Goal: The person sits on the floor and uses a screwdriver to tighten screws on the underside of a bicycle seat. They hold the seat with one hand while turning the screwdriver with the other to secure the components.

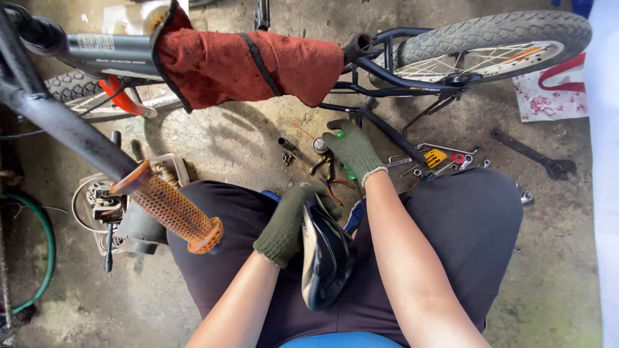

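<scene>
Seen largest first, with every place taken from the saddle [325, 254]: lying in the lap, black, on its edge, nose pointing away from the body, and off the bicycle [380, 67]. Gripped at its far left side by the left hand [287, 222], green glove, fingers wrapped over the rim. Beyond the saddle, across the whole top, the dark bicycle frame with a red cloth [245, 64] draped over its tube; up and to the right, the rear wheel [496, 38]; to the left and close, an orange handlebar grip [171, 209]. Judged from this: seat removed, an open tube end showing on the frame just above, nothing refitted yet, tools spread out and in use. Ahead of the saddle, over the concrete floor, the right hand [351, 148], gloved too, fingers closed round a green-handled tool [340, 135], kind hard to tell. Just beneath that hand, pliers [332, 174] with orange handles. Far right of the saddle, a long dark wrench [532, 154] and a scatter of small spanners. Paper and labels: far up and right, a white sheet [548, 93] with red print, flat on the floor beneath the wheel; far up and left, a small pale rectangular label [97, 43] stuck on the frame tube.
</scene>
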